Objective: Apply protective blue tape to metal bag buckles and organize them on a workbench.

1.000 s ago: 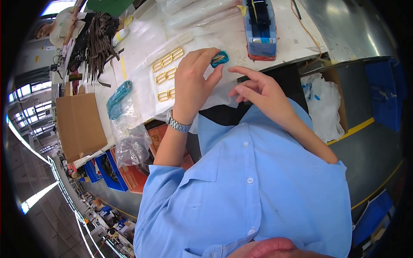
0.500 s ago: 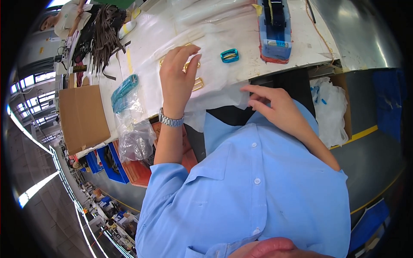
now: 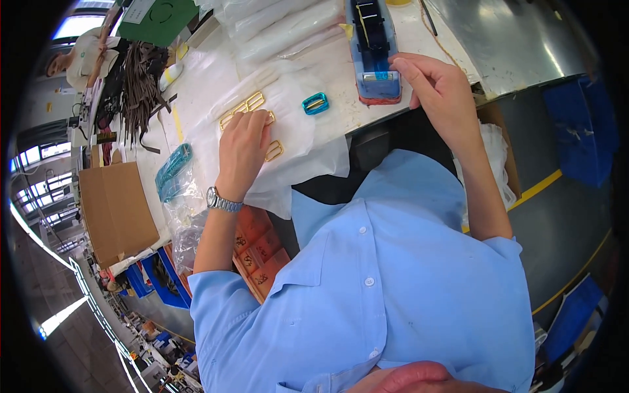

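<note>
On white film lie several gold slide buckles (image 3: 251,103), and my left hand (image 3: 241,149) is over them with its fingers curled down onto one. Its fingertips are partly hidden. Another gold buckle (image 3: 274,151) lies beside that hand, toward the table edge. To the right rests a buckle wrapped in blue film (image 3: 315,103). My right hand (image 3: 442,93) is at the blue tape dispenser (image 3: 380,92), thumb and forefinger pinched at the end of the clear blue tape (image 3: 381,71) by the cutter.
White plastic film (image 3: 314,157) hangs over the table edge. A bag of teal-wrapped pieces (image 3: 173,171) and a cardboard sheet (image 3: 118,209) are at left. Brown straps (image 3: 134,82) are piled farther back, near another person (image 3: 85,62). Orange bins (image 3: 259,245) stand below.
My right hand has moved from the film's edge up and right to the tape dispenser. My left hand has lowered onto the gold buckles, its fingers curling. The view has shifted.
</note>
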The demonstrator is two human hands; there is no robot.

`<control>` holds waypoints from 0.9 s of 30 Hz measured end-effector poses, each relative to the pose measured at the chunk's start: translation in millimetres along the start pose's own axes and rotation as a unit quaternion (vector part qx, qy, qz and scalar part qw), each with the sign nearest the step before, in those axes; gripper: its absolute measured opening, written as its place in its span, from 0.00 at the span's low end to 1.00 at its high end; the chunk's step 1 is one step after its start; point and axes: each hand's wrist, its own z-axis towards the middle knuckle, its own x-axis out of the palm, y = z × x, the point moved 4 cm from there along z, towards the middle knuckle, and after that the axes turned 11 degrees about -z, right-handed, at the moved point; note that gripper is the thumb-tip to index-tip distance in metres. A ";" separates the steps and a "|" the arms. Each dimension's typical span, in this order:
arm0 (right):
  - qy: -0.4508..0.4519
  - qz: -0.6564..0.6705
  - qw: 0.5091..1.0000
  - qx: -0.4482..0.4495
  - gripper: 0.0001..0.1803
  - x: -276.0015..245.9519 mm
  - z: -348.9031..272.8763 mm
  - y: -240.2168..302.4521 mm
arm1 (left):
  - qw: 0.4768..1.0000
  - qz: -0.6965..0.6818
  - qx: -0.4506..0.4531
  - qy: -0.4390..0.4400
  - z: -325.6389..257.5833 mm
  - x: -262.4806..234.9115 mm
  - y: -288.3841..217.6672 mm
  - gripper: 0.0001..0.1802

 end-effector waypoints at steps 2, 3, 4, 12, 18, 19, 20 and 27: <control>-0.002 0.002 1.000 -0.006 0.20 4.6 3.3 3.9 | 1.000 -0.001 0.001 0.003 1.3 0.8 0.7 0.08; 0.009 -0.011 1.000 0.005 0.20 6.6 4.8 3.8 | 1.000 -0.001 -0.001 0.006 1.9 1.2 1.8 0.07; 0.020 -0.025 0.999 0.016 0.19 8.9 6.2 3.4 | 1.000 -0.001 0.000 0.006 2.1 0.6 4.0 0.07; 0.040 0.129 0.989 0.066 0.15 23.0 18.6 -12.6 | 0.870 -0.409 -0.250 -0.115 14.1 -12.3 13.3 0.08; 0.041 0.239 0.965 0.103 0.11 16.1 14.2 4.3 | 0.758 -0.610 -0.215 -0.078 35.3 -2.7 -43.5 0.08; 0.037 0.276 0.956 0.091 0.10 13.4 9.3 13.0 | 0.713 -0.661 -0.224 -0.068 36.6 0.3 -50.7 0.08; 0.037 0.276 0.956 0.091 0.10 11.0 1.7 18.8 | 0.665 -0.707 -0.233 -0.057 37.7 1.8 -58.3 0.08; 0.130 0.251 0.948 0.144 0.10 18.4 -82.3 30.4 | 0.630 -0.735 -0.250 -0.005 30.0 -4.4 -102.7 0.08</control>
